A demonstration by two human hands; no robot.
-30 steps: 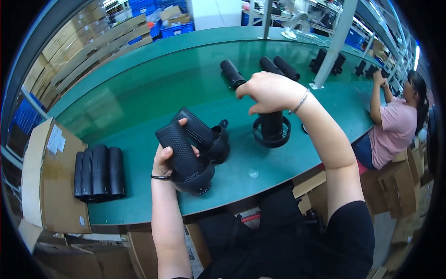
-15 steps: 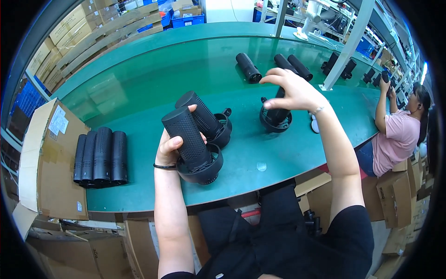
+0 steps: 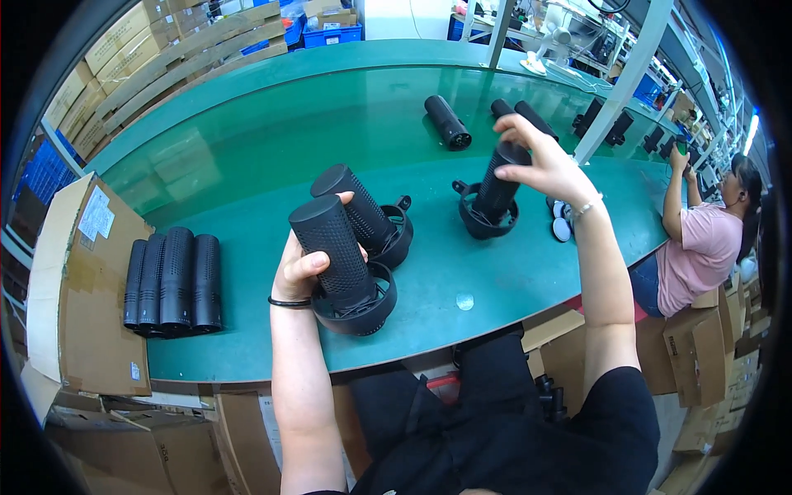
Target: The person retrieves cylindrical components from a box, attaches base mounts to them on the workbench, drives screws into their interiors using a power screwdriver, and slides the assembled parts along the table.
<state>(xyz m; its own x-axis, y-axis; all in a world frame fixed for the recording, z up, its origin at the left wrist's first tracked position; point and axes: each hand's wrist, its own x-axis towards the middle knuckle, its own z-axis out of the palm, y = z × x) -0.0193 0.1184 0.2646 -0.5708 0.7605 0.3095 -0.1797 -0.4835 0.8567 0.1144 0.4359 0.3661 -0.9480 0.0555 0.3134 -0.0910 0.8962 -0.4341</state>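
Observation:
My left hand [image 3: 299, 268] is wrapped round a black perforated cylinder [image 3: 334, 247], which leans slightly and has its lower end inside a black ring-shaped base [image 3: 356, 318]. Just behind it, a second such cylinder [image 3: 351, 194] stands in its own ring base [image 3: 400, 239] with a small side tab. On the right, a third black cylinder [image 3: 498, 188] rises from another ring base [image 3: 478, 224]. My right hand [image 3: 549, 165] is at its top, thumb across the near side and fingers apart above it, without a closed grip that I can see.
Several black cylinders [image 3: 177, 276] stand at the left beside a cardboard box [image 3: 103, 289]. More cylinders [image 3: 448, 124] lie farther back on the green bench [image 3: 272, 136]. Small round discs [image 3: 561, 227] lie right of the third cylinder. A metal post [image 3: 623, 82] rises at right, near a co-worker [image 3: 701, 210].
My right hand has shifted slightly right, and the cylinder beside it now shows its top. That cylinder's base has turned, its tab farther left. My left hand keeps its hold.

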